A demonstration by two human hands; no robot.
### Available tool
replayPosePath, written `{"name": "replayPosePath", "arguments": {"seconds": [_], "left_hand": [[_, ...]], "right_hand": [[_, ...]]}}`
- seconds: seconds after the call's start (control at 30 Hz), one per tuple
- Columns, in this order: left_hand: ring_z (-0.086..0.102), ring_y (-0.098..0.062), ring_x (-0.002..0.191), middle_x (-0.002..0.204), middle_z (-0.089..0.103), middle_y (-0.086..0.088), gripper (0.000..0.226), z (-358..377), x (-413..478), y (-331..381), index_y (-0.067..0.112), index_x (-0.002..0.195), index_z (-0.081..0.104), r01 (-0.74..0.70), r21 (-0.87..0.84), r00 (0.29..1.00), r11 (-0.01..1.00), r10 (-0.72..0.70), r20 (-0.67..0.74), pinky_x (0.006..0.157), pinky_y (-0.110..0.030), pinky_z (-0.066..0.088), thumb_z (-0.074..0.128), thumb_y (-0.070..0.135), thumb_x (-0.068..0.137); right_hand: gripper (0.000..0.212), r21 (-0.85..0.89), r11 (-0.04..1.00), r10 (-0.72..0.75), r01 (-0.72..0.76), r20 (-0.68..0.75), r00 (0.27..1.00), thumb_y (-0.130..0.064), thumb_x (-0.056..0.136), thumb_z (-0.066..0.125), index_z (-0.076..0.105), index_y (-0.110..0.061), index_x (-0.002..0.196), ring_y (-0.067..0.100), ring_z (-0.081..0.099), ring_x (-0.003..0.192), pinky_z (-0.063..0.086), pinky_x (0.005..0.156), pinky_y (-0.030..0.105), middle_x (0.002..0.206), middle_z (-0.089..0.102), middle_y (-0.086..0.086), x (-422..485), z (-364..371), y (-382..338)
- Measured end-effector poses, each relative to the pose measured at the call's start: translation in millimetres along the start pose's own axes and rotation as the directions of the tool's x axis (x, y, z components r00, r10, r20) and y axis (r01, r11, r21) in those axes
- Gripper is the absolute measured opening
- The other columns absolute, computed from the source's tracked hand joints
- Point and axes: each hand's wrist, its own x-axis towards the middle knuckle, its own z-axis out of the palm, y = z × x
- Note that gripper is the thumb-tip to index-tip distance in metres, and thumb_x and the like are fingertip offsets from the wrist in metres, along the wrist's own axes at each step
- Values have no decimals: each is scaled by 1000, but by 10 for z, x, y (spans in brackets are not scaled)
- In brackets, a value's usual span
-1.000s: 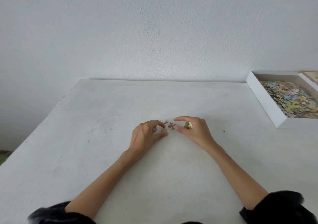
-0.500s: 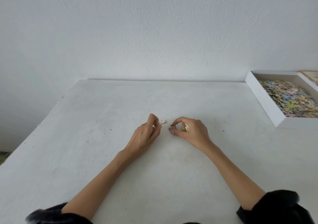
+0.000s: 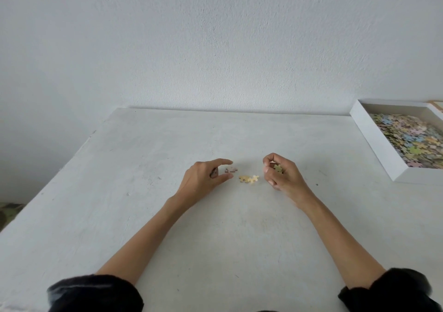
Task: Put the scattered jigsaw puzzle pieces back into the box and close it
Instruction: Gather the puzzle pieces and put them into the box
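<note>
The right hand [image 3: 284, 177] is curled tight, fingertips drawn in against the thumb. It holds a greenish puzzle piece [image 3: 278, 168], which shows only in part between the fingers. Whether more pieces lie inside the fist cannot be told.

The left hand [image 3: 203, 177] has its index finger stretched toward 3 o'clock and the thumb below it, a moderate gap between them. The other fingers are tucked under. A dark speck shows among them, too small to say whether it is a piece or a shadow.

Just off the left fingertips, at 3 o'clock, lie two small pale pieces [image 3: 231, 169], blurred and not touched. Between the hands two yellow pieces [image 3: 248, 179] lie on the table [image 3: 143, 215], touching each other.

Well apart, at 2 o'clock from the right hand, the white box [image 3: 374, 141] stands open. It is cut off by the frame edge and holds a heap of pastel pieces [image 3: 412, 141]. A tan strip [image 3: 437, 105] beyond the box is barely in view. Black sleeves [image 3: 96, 292] are pushed up both forearms.
</note>
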Motion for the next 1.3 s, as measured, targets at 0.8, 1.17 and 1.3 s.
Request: {"name": "replayPosePath", "arguments": {"seconds": [0.8,1.17,1.3], "left_hand": [[39,-6,47,52,42,10,15,-44,156,36,21,78,50,7,6,979,1000,-8,202,50,-18,27,56,29,89],[29,-13,48,56,34,0,33,10,57,108,24,96,60,-40,-135,988,990,59,139,51,-27,28,31,10,93],[28,-11,46,51,33,3,25,28,40,141,19,79,61,-1,-166,994,986,19,105,52,-27,29,40,17,93]], "right_hand": [[33,-537,843,-80,39,-53,995,-29,68,78,72,-20,99,3,44,48,32,51,12,53,54,-5,4,13,101],[16,-447,894,-38,20,-30,999,-21,78,71,57,-23,71,7,39,50,30,48,18,56,49,-6,-20,-51,77],[21,-171,982,61,-74,-80,995,0,90,42,36,-15,76,6,31,41,22,42,20,54,43,2,-9,-140,23]]}}
